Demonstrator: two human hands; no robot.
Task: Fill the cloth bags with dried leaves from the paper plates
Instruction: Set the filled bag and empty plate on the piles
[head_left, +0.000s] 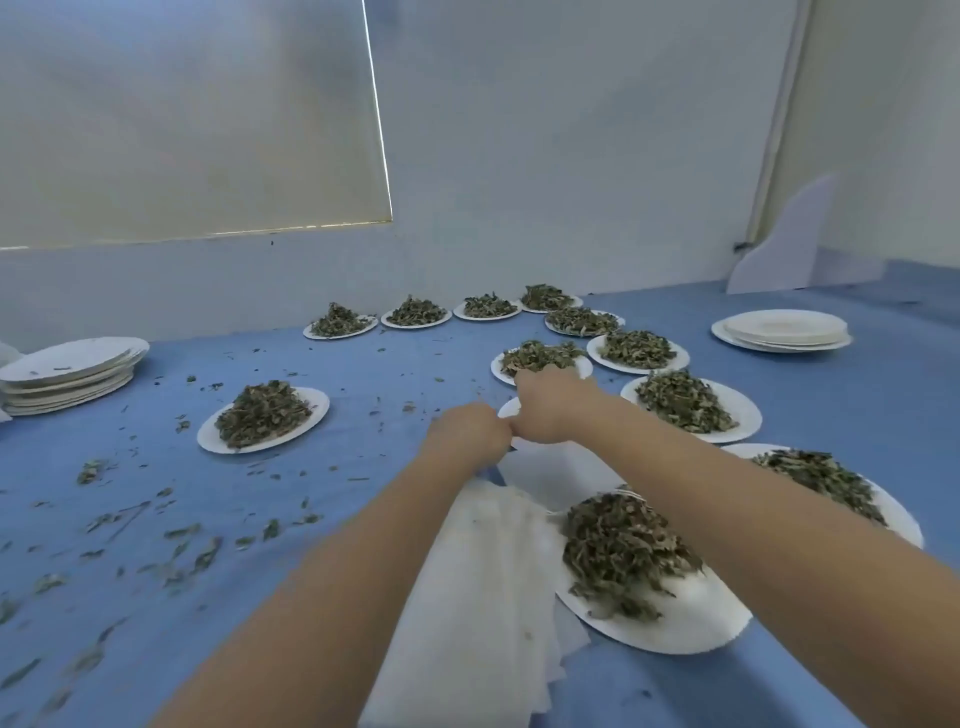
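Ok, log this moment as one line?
left hand: grips cloth bag | right hand: at bag mouth, grip unclear | nearest leaf plate: full

One view only, worn on the person's head. It looks forward and down across a blue cloth-covered table (363, 374) toward a pale wall (519, 156) with a drawn off-white window blind (182, 119). Wide-angle lens: the blind's edges and the table's far edge lean and bow. Camera sits close over the near edge of the table; both bare forearms enter from the bottom of the frame and run away from the lens, the left hand (467, 431) and right hand (545, 410) meeting near centre. Near things blur; white paper plates of dried green leaves (415, 312) by the wall look small. There is no second view, so nothing is shared.
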